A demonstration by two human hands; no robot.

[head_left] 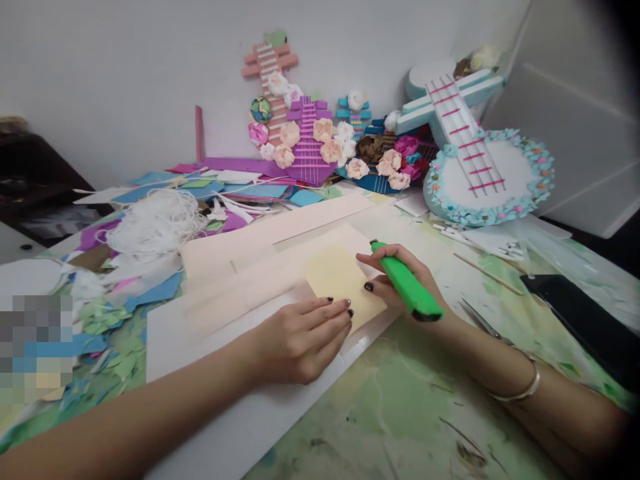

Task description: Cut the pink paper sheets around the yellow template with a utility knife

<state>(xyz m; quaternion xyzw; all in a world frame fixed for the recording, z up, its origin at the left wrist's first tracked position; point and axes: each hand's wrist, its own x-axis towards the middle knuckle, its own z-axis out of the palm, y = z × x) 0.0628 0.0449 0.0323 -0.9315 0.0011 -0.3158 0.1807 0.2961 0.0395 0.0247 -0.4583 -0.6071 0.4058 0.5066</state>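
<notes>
My left hand (pixel 307 340) lies flat with its fingers stretched out, pressing on a pale yellow square of paper (pixel 333 267). Between the fingers of my right hand (pixel 421 268) is a bright green highlighter (pixel 406 285), slanting just above the paper's right side. Its dark far end points up and left. Under the yellow square are cream paper sheets (pixel 240 267) and a larger white sheet (pixel 200 373), which reaches toward the table's near side. My left palm and wrist cover part of the white sheet.
Scissors (pixel 483 320), a thin wooden stick (pixel 487 273) and a black phone-like slab (pixel 580 320) lie at right. White string (pixel 155 223) and paper scraps (pixel 120 347) heap at left. Flower-trimmed craft instruments (pixel 310 143) and a large light-blue one (pixel 485 180) stand at the back.
</notes>
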